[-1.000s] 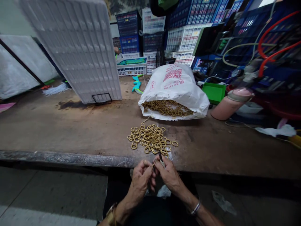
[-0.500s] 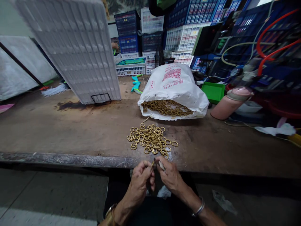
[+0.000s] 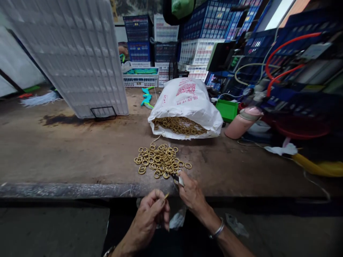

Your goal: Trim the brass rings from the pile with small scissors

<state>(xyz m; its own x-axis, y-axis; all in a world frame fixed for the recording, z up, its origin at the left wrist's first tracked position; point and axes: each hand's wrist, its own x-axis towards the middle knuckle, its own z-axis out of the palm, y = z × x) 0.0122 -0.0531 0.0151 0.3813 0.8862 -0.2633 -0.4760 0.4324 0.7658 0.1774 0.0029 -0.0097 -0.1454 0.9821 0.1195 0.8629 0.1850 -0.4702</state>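
Observation:
A heap of brass rings (image 3: 159,161) lies on the worn brown workbench (image 3: 66,153) near its front edge. Behind it a white sack (image 3: 187,103) lies on its side, open, with more brass rings (image 3: 178,125) spilling at its mouth. My left hand (image 3: 151,214) is below the bench edge, fingers pinched on a single brass ring. My right hand (image 3: 190,192) reaches up to the near side of the heap, closed on a small dark tool whose tip touches the rings.
A tall white plastic tray (image 3: 72,53) leans upright at the back left. Stacked blue and white crates (image 3: 166,43) fill the back. A green box (image 3: 227,110), a pink cylinder (image 3: 241,123), red hoses (image 3: 284,60) and cables crowd the right side.
My hands were together at the bench edge; now they are apart. The right hand has moved up to the heap with the tool, the left has dropped lower with a ring. The view shifted right.

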